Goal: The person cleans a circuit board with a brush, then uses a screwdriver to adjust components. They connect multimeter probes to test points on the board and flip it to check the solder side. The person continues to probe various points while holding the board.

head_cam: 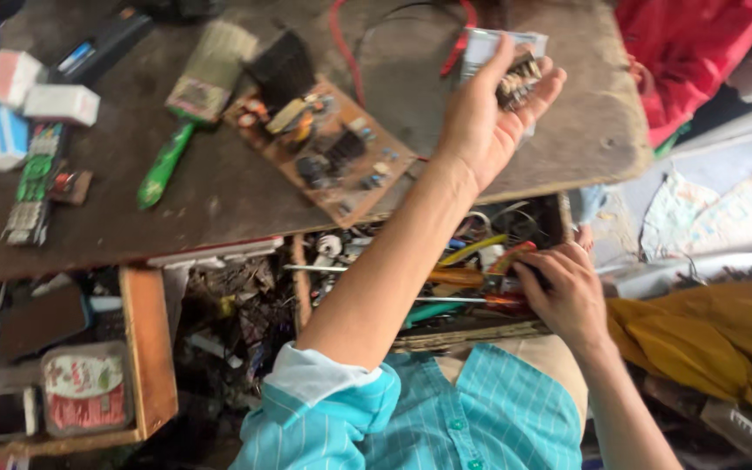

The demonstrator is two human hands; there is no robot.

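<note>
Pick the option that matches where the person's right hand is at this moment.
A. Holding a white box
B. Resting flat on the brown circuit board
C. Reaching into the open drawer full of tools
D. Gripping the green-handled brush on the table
C: the right hand is down among the screwdrivers and pliers in the open drawer, while the left hand holds a small electronic part above the table.

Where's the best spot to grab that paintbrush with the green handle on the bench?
Take the paintbrush by its green handle, coming from the near edge of the workbench. The handle points toward the person with bare wood around it; the bristle end lies close to the circuit board.
</note>
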